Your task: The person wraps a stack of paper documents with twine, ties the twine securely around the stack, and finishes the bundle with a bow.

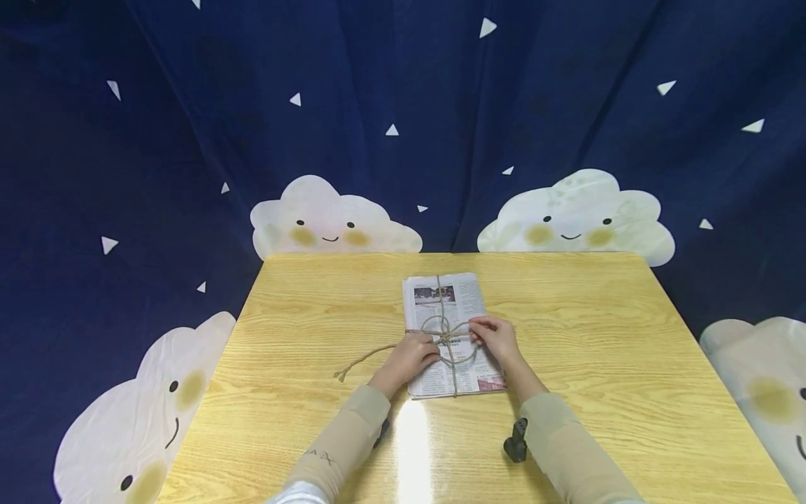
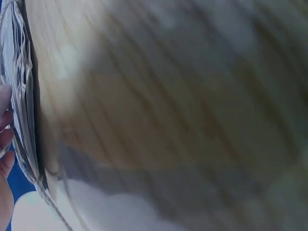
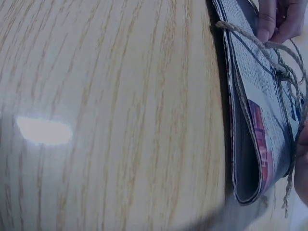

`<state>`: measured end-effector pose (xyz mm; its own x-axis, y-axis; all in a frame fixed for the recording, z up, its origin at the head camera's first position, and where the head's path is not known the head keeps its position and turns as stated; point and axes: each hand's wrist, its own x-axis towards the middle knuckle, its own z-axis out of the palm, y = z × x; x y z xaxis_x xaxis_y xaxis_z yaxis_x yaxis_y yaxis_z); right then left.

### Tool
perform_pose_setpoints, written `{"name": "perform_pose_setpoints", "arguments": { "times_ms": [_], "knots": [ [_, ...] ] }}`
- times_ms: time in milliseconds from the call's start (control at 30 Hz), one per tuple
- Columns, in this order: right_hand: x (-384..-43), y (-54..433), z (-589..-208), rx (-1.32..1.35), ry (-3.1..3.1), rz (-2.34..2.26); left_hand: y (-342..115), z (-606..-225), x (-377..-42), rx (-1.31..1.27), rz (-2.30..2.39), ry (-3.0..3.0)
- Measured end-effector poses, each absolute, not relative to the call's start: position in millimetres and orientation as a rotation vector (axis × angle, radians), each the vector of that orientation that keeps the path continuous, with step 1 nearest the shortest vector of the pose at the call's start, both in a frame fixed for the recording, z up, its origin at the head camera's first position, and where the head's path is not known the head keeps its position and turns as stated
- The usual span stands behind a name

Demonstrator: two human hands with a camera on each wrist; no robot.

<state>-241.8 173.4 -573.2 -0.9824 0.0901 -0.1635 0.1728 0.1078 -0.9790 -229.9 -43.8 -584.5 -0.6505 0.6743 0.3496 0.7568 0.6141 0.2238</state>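
Note:
A folded stack of newspaper (image 1: 466, 294) lies on the table, with brown twine (image 1: 446, 336) crossing over it both ways and knotted near its middle. Loops stand out around the knot. My left hand (image 1: 409, 358) is just left of the knot, its curled fingers pinching the twine. To the right, my right hand (image 1: 497, 339) pinches a loop between thumb and fingers, also visible in the right wrist view as fingers (image 3: 267, 21) at the twine. One loose twine end (image 1: 365, 357) trails left onto the table. The left wrist view shows the stack's layered edge (image 2: 23, 91).
The wooden table (image 1: 604, 364) extends around the stack on all sides. Behind it hangs a dark blue curtain (image 1: 415, 84) with white triangles and smiling clouds. A black device (image 1: 516, 441) sits by the right wrist.

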Motion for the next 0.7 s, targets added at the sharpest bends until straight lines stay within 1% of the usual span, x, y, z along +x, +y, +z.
{"name": "perform_pose_setpoints", "arguments": {
  "times_ms": [133,300,400,600,700],
  "knots": [
    [-241,174,-574,0.253,2.298,-2.053,-49,-584,-232,-1.055,-0.779,-2.618],
    [-241,174,-574,0.237,2.302,-2.062,-52,-579,-241,-0.687,-1.153,-2.6],
    [-241,174,-573,0.237,2.3,-2.062,-51,-575,-247,-0.52,-1.279,-2.641],
    [-241,172,-570,0.234,2.312,-2.054,-44,-568,-255,-0.383,-1.426,-2.738],
    [-241,171,-568,0.218,2.315,-2.055,-42,-568,-255,-0.271,-1.673,-2.698]
  ]
}}
